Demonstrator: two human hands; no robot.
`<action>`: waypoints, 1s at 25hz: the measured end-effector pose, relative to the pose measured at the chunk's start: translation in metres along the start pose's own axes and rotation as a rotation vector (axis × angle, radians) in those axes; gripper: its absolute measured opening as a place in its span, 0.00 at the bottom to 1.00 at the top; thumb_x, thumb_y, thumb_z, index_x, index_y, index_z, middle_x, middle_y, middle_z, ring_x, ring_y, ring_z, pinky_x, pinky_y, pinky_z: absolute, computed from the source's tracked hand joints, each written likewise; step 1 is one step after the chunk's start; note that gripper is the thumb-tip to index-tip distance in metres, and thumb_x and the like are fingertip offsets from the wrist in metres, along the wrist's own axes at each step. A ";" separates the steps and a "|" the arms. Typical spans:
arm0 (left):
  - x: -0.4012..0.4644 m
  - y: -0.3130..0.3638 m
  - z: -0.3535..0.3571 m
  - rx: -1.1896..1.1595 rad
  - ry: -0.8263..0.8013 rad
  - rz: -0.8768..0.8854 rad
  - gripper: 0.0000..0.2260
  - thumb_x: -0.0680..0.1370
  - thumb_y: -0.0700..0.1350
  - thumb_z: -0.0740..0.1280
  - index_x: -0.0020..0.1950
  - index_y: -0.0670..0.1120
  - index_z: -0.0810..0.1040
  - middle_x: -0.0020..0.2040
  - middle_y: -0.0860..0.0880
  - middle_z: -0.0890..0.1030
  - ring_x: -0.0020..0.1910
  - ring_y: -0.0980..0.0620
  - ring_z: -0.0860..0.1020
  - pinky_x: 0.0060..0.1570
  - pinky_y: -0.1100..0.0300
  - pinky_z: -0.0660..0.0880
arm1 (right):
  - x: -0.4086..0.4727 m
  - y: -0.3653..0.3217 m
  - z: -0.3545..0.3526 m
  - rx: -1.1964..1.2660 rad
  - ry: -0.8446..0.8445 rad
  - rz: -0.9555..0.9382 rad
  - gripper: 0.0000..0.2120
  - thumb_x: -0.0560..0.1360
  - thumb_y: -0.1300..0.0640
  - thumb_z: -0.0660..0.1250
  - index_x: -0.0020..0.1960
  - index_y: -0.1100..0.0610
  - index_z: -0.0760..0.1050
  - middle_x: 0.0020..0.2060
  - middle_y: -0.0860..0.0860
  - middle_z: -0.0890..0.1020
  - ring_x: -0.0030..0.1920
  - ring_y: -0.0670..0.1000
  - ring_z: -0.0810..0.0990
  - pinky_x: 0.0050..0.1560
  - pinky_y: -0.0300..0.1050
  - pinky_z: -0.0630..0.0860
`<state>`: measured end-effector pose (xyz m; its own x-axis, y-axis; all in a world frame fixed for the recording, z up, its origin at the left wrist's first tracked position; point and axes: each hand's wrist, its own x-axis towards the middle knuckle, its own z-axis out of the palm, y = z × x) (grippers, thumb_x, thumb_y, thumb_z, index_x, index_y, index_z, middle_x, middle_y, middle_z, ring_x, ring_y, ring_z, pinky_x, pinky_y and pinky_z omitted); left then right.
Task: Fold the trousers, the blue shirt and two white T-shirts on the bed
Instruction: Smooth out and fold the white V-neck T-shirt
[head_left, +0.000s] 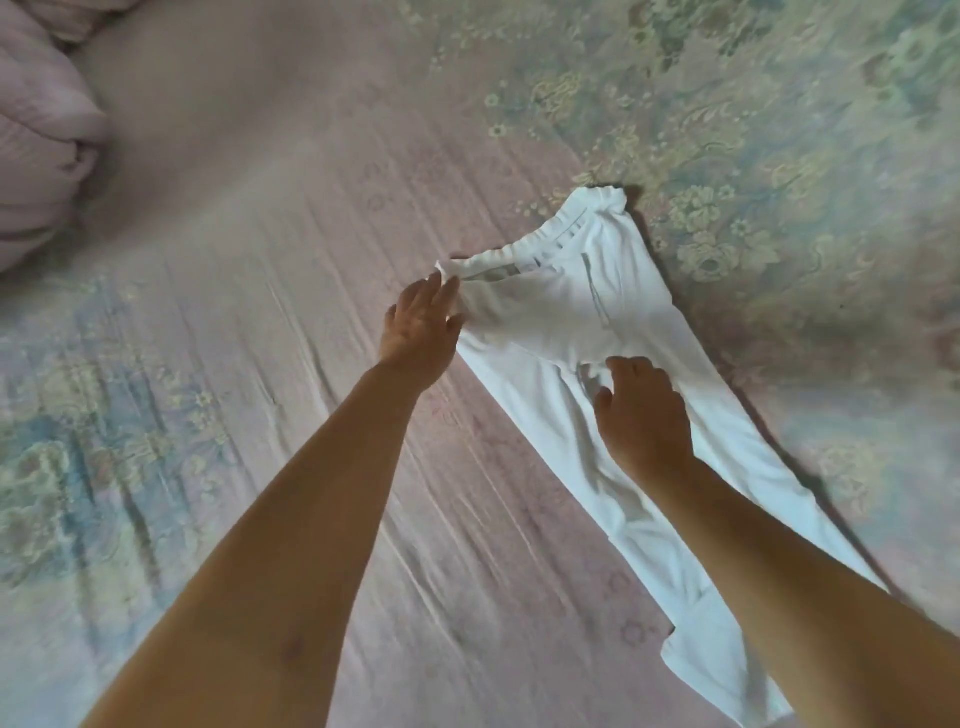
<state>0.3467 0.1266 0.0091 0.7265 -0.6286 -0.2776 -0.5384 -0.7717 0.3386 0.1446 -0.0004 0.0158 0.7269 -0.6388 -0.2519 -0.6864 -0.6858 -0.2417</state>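
White cotton trousers (597, 332) with an elastic gathered waistband lie spread on the bed, right of centre, waistband at the far end, legs running toward the lower right corner and passing under the right forearm. A grey-edged pocket slit shows near the waistband. The fabric looks doubled lengthwise, one leg over the other, though blur makes the layers hard to separate.

Left hand (418, 325): fingers mostly straight, slightly spread, fingertips on the near-left corner of the waistband. A small tip of white fabric pokes out beyond the fingers; cannot tell if it is pinched or just pressed.

Right hand (644, 415): back of hand up, fingers curled down into the cloth at the crotch area, thumb out to the left. It appears to bunch a small fold of fabric there; grip not fully visible.

Pink-and-pale-green floral bedsheet (260, 312) covers the bed, creased in diagonal lines under the left arm. Pink quilted duvet (41, 150) is bundled at the upper left edge, well apart from the trousers.
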 end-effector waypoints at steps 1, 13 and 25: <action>-0.003 -0.001 0.006 0.126 -0.069 0.045 0.25 0.82 0.49 0.56 0.77 0.48 0.53 0.78 0.46 0.53 0.76 0.47 0.51 0.73 0.52 0.51 | 0.020 -0.010 -0.001 0.038 0.040 -0.024 0.14 0.78 0.59 0.58 0.61 0.63 0.70 0.55 0.60 0.74 0.55 0.62 0.73 0.51 0.54 0.71; 0.038 -0.005 0.027 0.290 0.313 0.050 0.11 0.67 0.32 0.71 0.48 0.40 0.80 0.39 0.42 0.80 0.39 0.39 0.79 0.48 0.44 0.75 | 0.117 -0.009 0.004 0.254 0.088 0.221 0.07 0.78 0.64 0.58 0.54 0.64 0.72 0.50 0.59 0.79 0.51 0.60 0.78 0.48 0.49 0.71; -0.051 0.095 0.104 0.158 0.131 0.096 0.26 0.79 0.52 0.46 0.76 0.43 0.53 0.76 0.42 0.51 0.75 0.47 0.50 0.73 0.47 0.48 | 0.041 0.043 0.013 -0.148 0.113 -0.470 0.21 0.72 0.52 0.54 0.58 0.62 0.76 0.55 0.59 0.79 0.53 0.60 0.80 0.49 0.53 0.77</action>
<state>0.2148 0.0754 -0.0381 0.7124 -0.6900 -0.1280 -0.6606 -0.7209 0.2098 0.1448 -0.0517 -0.0168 0.9598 -0.2773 -0.0425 -0.2805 -0.9452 -0.1669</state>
